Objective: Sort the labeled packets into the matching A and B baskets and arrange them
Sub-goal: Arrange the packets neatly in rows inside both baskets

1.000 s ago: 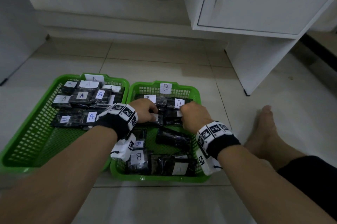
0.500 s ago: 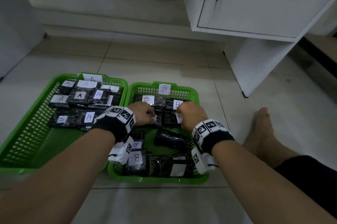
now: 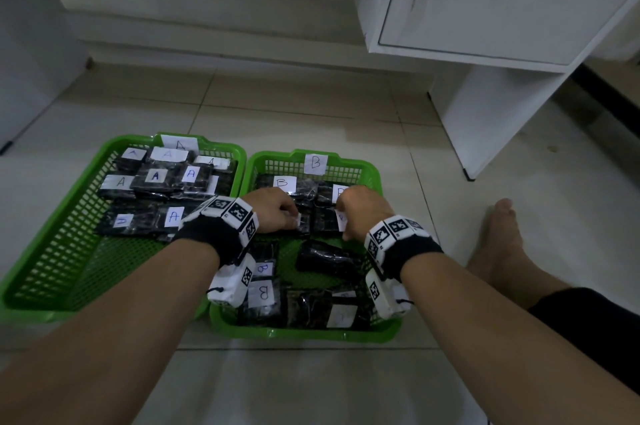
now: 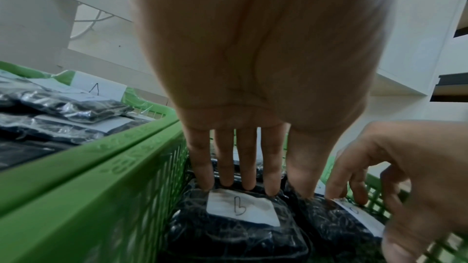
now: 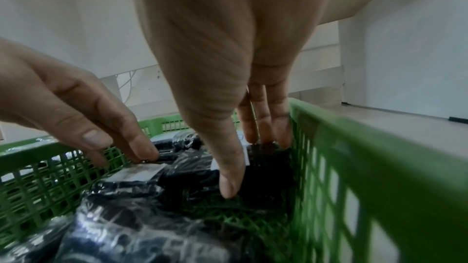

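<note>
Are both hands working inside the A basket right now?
No: in the head view the left hand and the right hand both rest on packets inside the B basket, while the A basket is untouched.

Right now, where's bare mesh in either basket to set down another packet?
Biggest free patch: near half of the A basket, below the A packets. In the B basket, only small gaps around the unlabeled packet. Its far end is crowded: left hand and right hand on B packets.
</note>
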The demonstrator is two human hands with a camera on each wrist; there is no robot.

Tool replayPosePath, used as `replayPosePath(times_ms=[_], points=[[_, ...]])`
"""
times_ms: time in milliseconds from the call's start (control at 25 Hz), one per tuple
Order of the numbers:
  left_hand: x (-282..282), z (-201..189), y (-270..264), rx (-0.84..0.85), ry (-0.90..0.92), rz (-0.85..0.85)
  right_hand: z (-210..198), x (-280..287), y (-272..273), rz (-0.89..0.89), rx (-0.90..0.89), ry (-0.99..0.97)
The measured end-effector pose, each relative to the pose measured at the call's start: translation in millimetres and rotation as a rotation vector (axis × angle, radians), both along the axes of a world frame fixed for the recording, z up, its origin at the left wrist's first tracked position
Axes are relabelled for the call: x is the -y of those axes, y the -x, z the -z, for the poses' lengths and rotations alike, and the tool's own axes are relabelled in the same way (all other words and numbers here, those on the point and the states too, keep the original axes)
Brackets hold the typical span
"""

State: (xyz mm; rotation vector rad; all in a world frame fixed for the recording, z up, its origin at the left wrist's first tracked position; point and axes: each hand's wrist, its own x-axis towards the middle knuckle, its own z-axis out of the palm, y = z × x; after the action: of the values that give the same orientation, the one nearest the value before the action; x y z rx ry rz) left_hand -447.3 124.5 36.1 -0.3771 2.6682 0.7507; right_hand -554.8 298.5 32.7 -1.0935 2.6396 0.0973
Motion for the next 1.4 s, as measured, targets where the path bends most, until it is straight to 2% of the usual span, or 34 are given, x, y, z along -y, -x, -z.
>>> replayPosePath(times_ms=[200, 400, 480, 560, 680, 840, 1000, 1080, 1200, 1240, 1360, 1400], points=[[-1, -5, -3, -0.047, -0.034, -0.021, -7, -9, 2, 0.029, 0.017, 0.039], [5, -6, -12, -0.103, -0.040, -0.038, -13, -22, -10, 0.105, 0.068, 0.229], [8, -6, -17, -0.080, -0.048, -0.011, -15, -26, -25, 0.130, 0.191, 0.180], [10, -6, -24, -0.034, -0.095, -0.003, -12, -28, -41, 0.076, 0.245, 0.023], [13, -7, -34, -0.011, -0.117, -0.042, -4, -30, -50, 0.010, 0.136, -0.079], [13, -13, -47, -0.045, -0.205, -0.141, -1, -36, -57, -0.022, 0.159, -0.067], [-7, -11, -48, 0.023, -0.275, -0.153, -4, -39, -57, -0.005, 0.229, 0.044], [-20, -5, -42, 0.077, -0.343, -0.178, -3, -38, -53, 0.002, 0.195, 0.134], [-36, 2, -33, 0.119, -0.494, -0.184, 0, -39, -48, -0.057, 0.151, 0.168], [-41, 3, -31, 0.089, -0.458, -0.152, 1, -40, -47, -0.068, 0.155, 0.158], [-51, 13, -25, -0.079, -0.076, -0.028, 0, -42, -42, -0.062, 0.181, 0.092], [-55, 15, -24, -0.104, -0.021, -0.012, 0, -42, -41, -0.051, 0.188, 0.059]])
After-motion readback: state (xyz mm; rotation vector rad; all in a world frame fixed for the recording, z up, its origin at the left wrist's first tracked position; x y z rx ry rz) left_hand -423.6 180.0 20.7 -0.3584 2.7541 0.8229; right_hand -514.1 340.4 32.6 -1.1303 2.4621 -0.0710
